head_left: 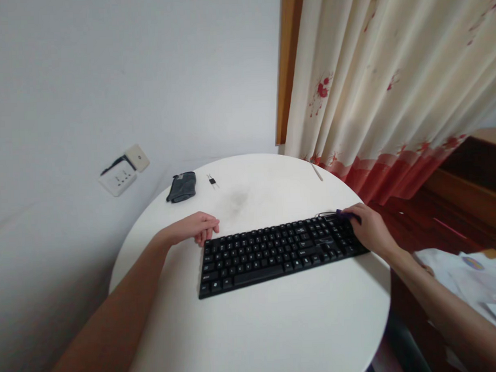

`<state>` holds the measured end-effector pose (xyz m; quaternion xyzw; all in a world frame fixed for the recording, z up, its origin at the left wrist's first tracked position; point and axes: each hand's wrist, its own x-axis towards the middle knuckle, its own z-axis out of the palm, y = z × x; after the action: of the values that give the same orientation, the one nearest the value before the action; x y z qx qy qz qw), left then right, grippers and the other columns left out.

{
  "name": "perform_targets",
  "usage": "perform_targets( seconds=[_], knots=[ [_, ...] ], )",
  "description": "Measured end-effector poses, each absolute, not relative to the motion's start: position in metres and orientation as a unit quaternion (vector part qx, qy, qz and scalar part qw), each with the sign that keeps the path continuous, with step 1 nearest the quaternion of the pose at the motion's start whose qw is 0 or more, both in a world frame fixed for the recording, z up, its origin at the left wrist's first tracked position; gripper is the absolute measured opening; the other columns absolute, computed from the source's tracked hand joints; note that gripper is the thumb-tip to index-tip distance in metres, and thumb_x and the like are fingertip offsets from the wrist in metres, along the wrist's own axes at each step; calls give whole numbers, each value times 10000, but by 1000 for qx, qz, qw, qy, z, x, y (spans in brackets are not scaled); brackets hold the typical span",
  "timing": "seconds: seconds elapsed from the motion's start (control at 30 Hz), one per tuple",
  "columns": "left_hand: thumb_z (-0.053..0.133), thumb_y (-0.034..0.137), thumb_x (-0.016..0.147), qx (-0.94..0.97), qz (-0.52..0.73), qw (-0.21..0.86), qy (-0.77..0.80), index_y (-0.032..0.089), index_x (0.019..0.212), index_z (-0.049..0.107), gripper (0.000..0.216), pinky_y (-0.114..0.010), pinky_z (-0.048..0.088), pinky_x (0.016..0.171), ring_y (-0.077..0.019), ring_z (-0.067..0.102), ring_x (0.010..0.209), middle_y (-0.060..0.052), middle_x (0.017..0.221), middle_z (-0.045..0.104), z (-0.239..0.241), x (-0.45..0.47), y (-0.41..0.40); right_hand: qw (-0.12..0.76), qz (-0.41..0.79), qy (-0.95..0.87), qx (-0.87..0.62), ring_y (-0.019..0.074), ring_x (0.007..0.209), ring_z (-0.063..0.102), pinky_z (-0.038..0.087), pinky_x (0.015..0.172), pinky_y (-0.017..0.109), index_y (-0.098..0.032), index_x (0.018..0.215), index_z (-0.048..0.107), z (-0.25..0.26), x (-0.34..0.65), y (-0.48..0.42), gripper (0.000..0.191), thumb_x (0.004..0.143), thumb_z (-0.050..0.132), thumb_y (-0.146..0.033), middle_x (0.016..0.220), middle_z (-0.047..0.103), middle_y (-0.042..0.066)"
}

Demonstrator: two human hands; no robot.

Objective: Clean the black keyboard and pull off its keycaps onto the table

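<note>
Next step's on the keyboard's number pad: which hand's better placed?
Right hand looks better: it's at that end of the keyboard, apparently holding a purple object. The left hand is by the opposite end.

The place is looking like a room in a home: a long cream cloth curtain with red flowers [383,83] is hanging beside a brown wooden frame [289,70], and a dark reddish wooden floor [420,223] is showing near a round white table [285,326].

The keyboard [254,256] was black, the held item [345,214] purple, the table [301,320] white; at two o'clock, the curtain [362,90] was cream with red flowers.
</note>
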<state>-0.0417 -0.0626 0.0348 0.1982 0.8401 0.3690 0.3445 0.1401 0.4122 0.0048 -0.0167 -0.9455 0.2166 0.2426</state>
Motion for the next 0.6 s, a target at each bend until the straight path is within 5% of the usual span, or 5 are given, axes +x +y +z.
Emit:
perform_targets(
  seconds=[0.23, 0.47, 0.6],
  knots=[
    [546, 603, 827, 211, 372, 350, 833, 155, 805, 645, 458, -223, 467, 460, -141, 602, 470, -27, 576, 637, 27, -47, -68, 186, 238, -953, 17, 229, 951, 632, 475, 920, 370, -199, 938, 692, 7, 156, 426, 272, 807, 467, -121, 1019, 669, 71],
    [553, 602, 823, 207, 369, 352, 835, 153, 798, 637, 458, -224, 464, 457, -142, 601, 466, -26, 580, 638, 30, -45, -65, 33, 277, -956, 88, 242, 886, 640, 511, 819, 356, -225, 894, 685, 31, 215, 443, 183, 832, 520, -175, 963, 673, 73],
    [553, 596, 829, 207, 369, 351, 835, 154, 803, 639, 451, -226, 466, 459, -145, 604, 473, -19, 573, 630, 29, -46, -65, 129, 284, -949, 41, 257, 891, 643, 504, 819, 372, -242, 923, 680, 48, 206, 446, 166, 880, 520, -242, 979, 667, 76]
  ],
)
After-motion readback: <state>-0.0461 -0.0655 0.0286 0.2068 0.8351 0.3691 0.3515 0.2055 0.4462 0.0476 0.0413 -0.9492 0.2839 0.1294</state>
